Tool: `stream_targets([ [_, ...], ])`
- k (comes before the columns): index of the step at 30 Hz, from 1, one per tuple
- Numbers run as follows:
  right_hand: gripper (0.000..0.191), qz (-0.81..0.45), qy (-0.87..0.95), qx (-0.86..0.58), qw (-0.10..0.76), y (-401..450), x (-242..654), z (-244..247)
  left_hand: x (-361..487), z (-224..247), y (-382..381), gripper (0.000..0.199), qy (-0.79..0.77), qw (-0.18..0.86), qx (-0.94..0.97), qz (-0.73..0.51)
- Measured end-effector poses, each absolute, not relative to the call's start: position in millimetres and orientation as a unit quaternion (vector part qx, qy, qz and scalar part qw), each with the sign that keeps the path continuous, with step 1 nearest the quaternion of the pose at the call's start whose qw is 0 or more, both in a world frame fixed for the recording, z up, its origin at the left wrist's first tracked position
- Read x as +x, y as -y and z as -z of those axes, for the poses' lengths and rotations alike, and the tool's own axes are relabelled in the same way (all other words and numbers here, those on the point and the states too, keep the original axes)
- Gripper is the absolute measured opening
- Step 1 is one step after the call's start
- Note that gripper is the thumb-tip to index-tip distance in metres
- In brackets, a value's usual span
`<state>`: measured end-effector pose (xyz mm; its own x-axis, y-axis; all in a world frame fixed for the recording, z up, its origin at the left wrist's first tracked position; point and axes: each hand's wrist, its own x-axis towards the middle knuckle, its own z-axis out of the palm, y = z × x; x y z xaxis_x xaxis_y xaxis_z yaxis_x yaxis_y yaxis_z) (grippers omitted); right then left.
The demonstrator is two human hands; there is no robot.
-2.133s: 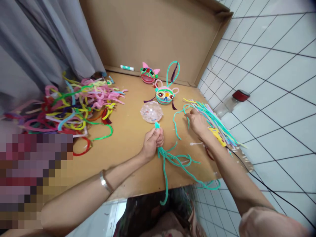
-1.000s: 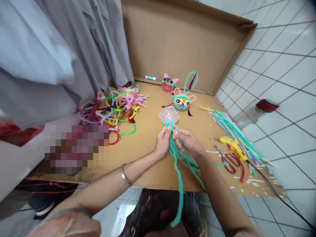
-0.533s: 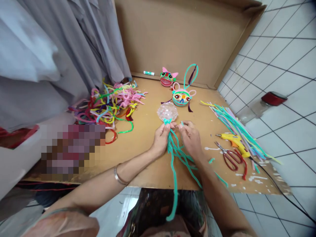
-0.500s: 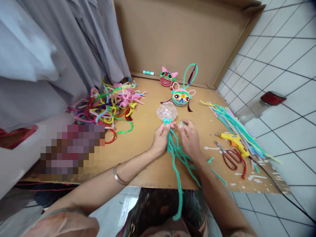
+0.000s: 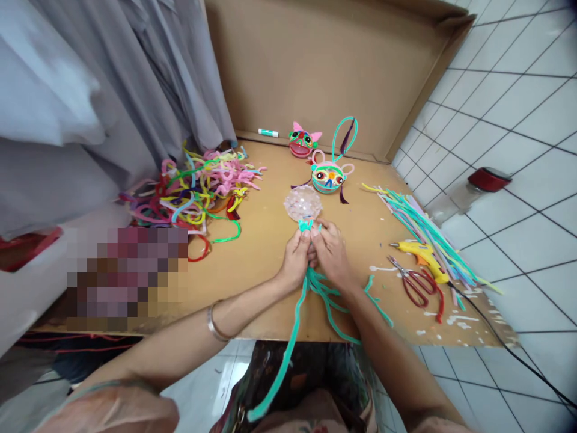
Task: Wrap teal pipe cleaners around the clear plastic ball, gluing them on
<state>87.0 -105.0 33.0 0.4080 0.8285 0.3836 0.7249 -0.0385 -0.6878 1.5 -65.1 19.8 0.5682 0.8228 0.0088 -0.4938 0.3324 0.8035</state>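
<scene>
My left hand (image 5: 296, 257) is closed in a pinch on a bunch of teal pipe cleaners (image 5: 306, 225), whose knotted top shows above the fingertips. Against it, my right hand (image 5: 330, 248) pinches the same bunch, with a short teal end poking out by its fingers. Long teal strands hang below both hands, and one reaches over the table's front edge toward my lap. Just beyond the fingertips sits a clear round ball (image 5: 303, 203) with pale specks. Fingers hide the middle of the bunch.
Two decorated animal heads, one teal-trimmed (image 5: 329, 177) and one pink-eared (image 5: 303, 142), stand behind the ball. A pile of coloured pipe cleaners (image 5: 202, 186) lies left. Right are straight pipe cleaners (image 5: 428, 234), a yellow glue gun (image 5: 420, 255), red-handled scissors (image 5: 417, 287) and a lidded jar (image 5: 469, 195).
My right hand has moved left to meet my left hand at the teal bunch. The longest hanging strand has swung to the left.
</scene>
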Motion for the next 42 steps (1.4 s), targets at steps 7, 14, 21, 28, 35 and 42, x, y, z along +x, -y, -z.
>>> stream_targets([
  [7,0.028,-0.154,0.485,-0.628,0.589,105.9,96.1,-42.4,-3.4,-23.2,60.8,0.057,-0.193,0.779,0.419,-0.424],
  [14,0.018,-0.181,0.427,-0.603,0.650,107.6,88.3,-53.0,-3.7,-20.9,63.6,0.053,-0.178,0.753,0.471,-0.424],
  [21,0.029,-0.331,0.324,-0.541,0.702,107.8,92.6,-54.3,-5.3,-18.8,64.3,0.050,-0.157,0.718,0.519,-0.435],
  [28,0.038,-0.429,0.312,-0.481,0.698,108.4,95.3,-52.9,-5.4,-14.1,62.6,0.049,-0.160,0.690,0.556,-0.436],
  [35,0.032,-0.481,0.345,-0.459,0.663,113.3,96.8,-57.5,-9.9,-20.8,65.9,0.052,-0.156,0.705,0.567,-0.397],
  [42,0.028,-0.428,0.342,-0.476,0.688,115.2,100.8,-56.1,-12.5,-23.8,64.8,0.058,-0.143,0.756,0.554,-0.318],
])
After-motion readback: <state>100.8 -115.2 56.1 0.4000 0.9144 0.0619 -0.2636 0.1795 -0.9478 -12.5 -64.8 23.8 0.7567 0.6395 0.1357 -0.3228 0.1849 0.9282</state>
